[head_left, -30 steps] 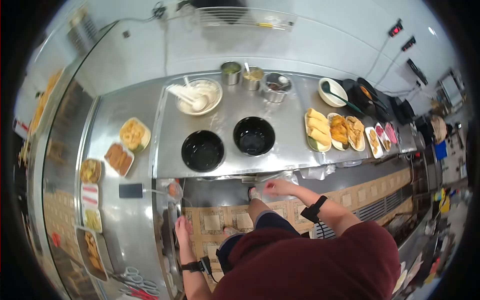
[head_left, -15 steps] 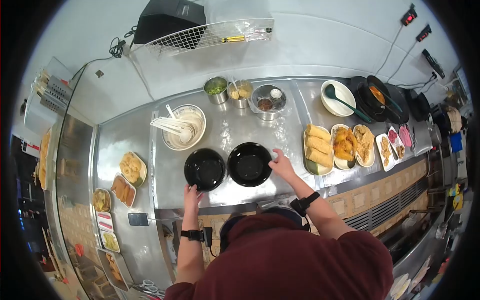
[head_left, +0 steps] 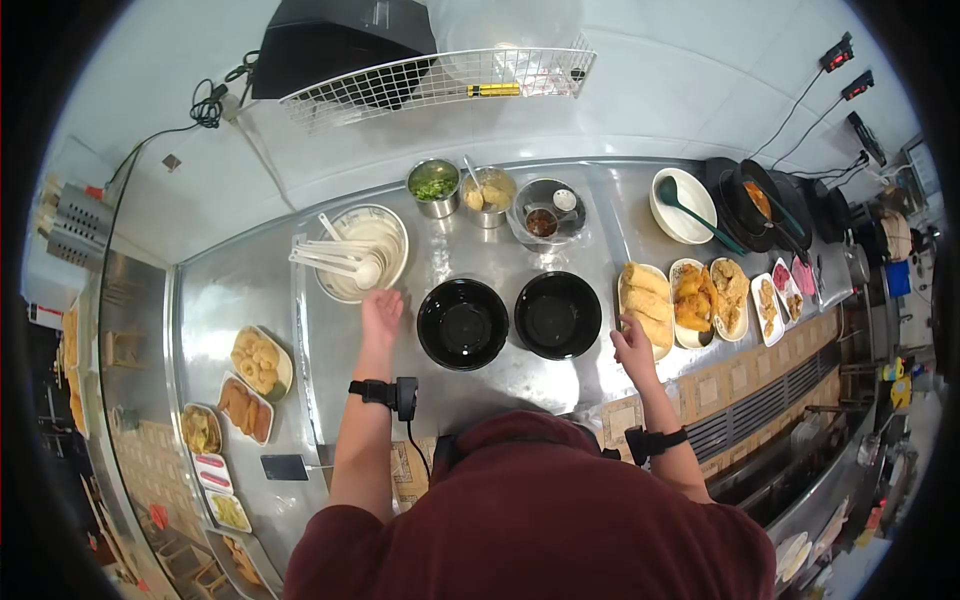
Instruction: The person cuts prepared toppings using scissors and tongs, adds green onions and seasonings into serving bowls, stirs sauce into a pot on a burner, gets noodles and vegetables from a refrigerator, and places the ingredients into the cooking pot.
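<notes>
Two black bowls sit side by side on the steel counter, a left bowl [head_left: 463, 323] and a right bowl [head_left: 558, 315], with a narrow gap between them. My left hand [head_left: 381, 318] is open and holds nothing. It is at the near edge of a white bowl [head_left: 402, 232] containing several white long-handled spoons [head_left: 340, 258]; whether it touches the rim I cannot tell. Just right of the right black bowl, my right hand [head_left: 633, 345] is open with nothing in it, one finger extended. Its fingers are beside a plate of golden rolls [head_left: 648, 305].
Along the back stand a pot of chopped greens [head_left: 434, 188], a pot with a spoon [head_left: 489, 195] and a plastic-covered container [head_left: 552, 215]. Plates of fried food [head_left: 692, 300] line the right. A white bowl with a green ladle [head_left: 684, 205] stands behind them. A dark phone-like slab [head_left: 284, 467] lies left.
Both black bowls have shifted right. My left hand has let go of the left bowl and moved up to the spoon bowl. My right hand has moved right, away from the right bowl's rim.
</notes>
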`<state>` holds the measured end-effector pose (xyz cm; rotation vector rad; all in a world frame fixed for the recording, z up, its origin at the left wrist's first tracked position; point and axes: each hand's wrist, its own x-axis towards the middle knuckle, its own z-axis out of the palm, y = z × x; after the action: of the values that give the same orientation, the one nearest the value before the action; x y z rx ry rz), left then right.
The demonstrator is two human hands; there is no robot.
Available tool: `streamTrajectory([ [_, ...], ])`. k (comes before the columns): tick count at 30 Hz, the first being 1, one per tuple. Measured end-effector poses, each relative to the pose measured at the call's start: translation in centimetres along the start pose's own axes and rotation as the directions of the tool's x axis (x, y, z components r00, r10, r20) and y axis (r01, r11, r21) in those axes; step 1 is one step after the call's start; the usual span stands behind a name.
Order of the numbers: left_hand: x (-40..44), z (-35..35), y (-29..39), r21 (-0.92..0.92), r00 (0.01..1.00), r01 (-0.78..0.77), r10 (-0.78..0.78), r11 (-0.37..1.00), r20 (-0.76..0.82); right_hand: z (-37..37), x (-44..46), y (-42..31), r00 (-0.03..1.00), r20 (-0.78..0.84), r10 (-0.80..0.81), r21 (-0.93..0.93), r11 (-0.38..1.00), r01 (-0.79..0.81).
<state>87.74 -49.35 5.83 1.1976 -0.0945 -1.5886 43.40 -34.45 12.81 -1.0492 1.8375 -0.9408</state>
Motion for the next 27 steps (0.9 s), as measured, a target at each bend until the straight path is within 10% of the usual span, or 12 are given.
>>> streamTrajectory([
  [6,7.0,9.1,0.7,0.289,0.953,0.201,-0.256,0.936,0.164,-0.1,-3.7,-1.2,0.993,-0.084,0.085,0.047,0.996,-0.081],
  [14,16.0,15.3,1.4,0.298,1.0,0.021,-0.015,0.954,-0.023,2.8,-5.2,-6.5,0.996,-0.084,0.029,0.144,0.989,-0.016],
  [19,7.5,13.6,3.5,0.073,0.968,-0.045,0.025,0.996,0.249,7.6,-4.5,-14.1,0.95,0.261,-0.172,0.092,0.984,0.152],
  [27,-13.0,9.2,2.3,0.003,0.944,-0.192,0.184,0.981,0.273,17.0,-2.9,-18.4,0.856,0.295,-0.426,0.144,0.905,0.4],
])
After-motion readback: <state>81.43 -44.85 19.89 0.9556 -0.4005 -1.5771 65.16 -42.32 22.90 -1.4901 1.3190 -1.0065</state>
